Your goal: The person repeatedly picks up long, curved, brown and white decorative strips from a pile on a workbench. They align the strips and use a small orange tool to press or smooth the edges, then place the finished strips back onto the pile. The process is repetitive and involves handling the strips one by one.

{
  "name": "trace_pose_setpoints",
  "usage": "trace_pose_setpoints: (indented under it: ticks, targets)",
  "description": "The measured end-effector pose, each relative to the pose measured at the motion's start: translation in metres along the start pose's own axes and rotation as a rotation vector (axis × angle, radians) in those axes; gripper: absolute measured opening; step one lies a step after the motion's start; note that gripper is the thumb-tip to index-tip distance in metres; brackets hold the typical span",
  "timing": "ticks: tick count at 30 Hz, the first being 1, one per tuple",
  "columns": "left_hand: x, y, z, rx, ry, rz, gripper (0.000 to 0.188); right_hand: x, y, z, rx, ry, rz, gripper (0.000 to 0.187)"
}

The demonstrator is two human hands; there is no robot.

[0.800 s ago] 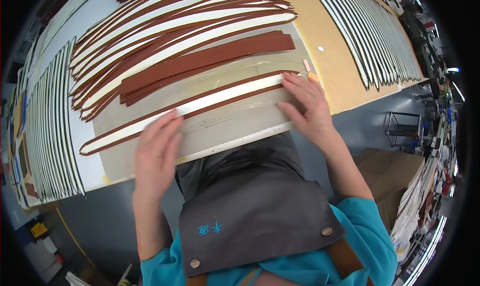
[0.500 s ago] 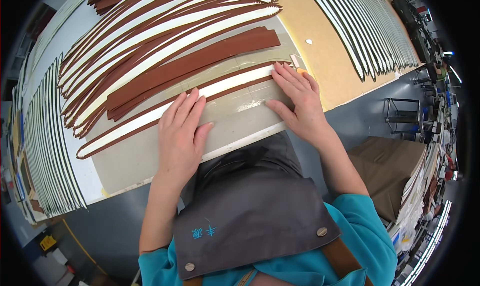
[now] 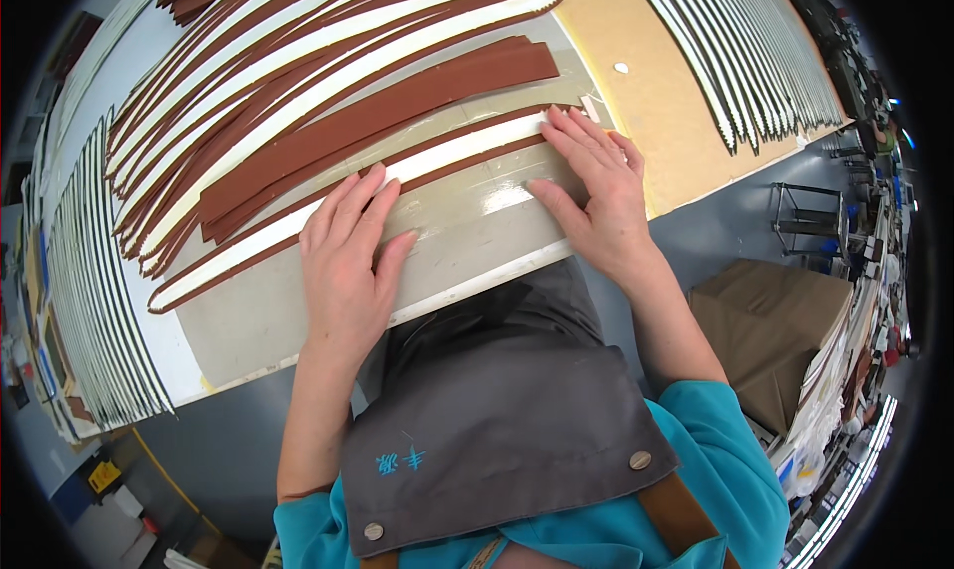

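Observation:
A long reddish-brown strip with a white band down its middle [image 3: 467,150] lies across the grey work mat [image 3: 258,330] in front of me. My left hand [image 3: 348,256] rests palm down on the strip left of its middle, fingers stretched out and thumb apart. Near the strip's right end lies my right hand [image 3: 601,196], its fingers flat over the strip and its thumb spread on the mat. Both hands hide parts of the strip. Just beyond is a stack of plain brown strips [image 3: 388,122].
Many brown-and-white strips [image 3: 328,92] fan out farther back. Rows of dark-edged white strips stand at the left [image 3: 99,291] and far right [image 3: 735,62]. A small white scrap [image 3: 621,68] lies on the tan board [image 3: 666,162]. Right of the table is a brown-covered stack [image 3: 765,321].
My left hand has shifted slightly left along the strip. My right hand stays near the strip's right end and now covers most of a small orange thing seen earlier. The whole view has shifted a little.

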State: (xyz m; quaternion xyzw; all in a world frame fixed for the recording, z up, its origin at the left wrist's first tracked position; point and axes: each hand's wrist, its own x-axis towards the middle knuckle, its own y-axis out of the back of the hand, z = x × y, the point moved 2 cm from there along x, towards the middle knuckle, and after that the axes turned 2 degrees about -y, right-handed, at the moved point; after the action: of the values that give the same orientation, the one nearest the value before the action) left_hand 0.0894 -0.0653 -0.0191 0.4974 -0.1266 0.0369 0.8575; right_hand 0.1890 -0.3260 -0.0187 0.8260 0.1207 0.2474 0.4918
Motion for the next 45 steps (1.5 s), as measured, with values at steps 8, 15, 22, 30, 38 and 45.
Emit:
trace_pose_setpoints:
  ticks: [8,15,22,30,38,45]
  targets:
    - [0.012,0.009,0.007,-0.006,0.005,0.021,0.042,0.0,-0.004,0.0,-0.013,-0.01,0.044,0.053]
    - [0.038,-0.014,0.018,-0.065,-0.179,0.056,0.032,0.0,-0.006,0.001,-0.054,0.021,0.054,0.053]
    - [0.056,-0.027,0.02,-0.025,-0.227,0.051,0.043,0.0,-0.006,0.002,-0.041,0.026,0.05,0.054]
    - [0.055,-0.026,0.016,0.027,-0.281,0.039,0.047,0.024,0.017,0.004,-0.067,0.075,0.026,0.05]
    - [0.056,-0.027,0.011,0.041,-0.311,-0.007,0.044,0.072,0.028,0.026,-0.12,0.113,-0.131,0.035]
    - [0.058,-0.029,0.008,0.057,-0.326,-0.019,0.037,0.05,0.002,-0.005,0.827,-0.398,-0.111,0.03]
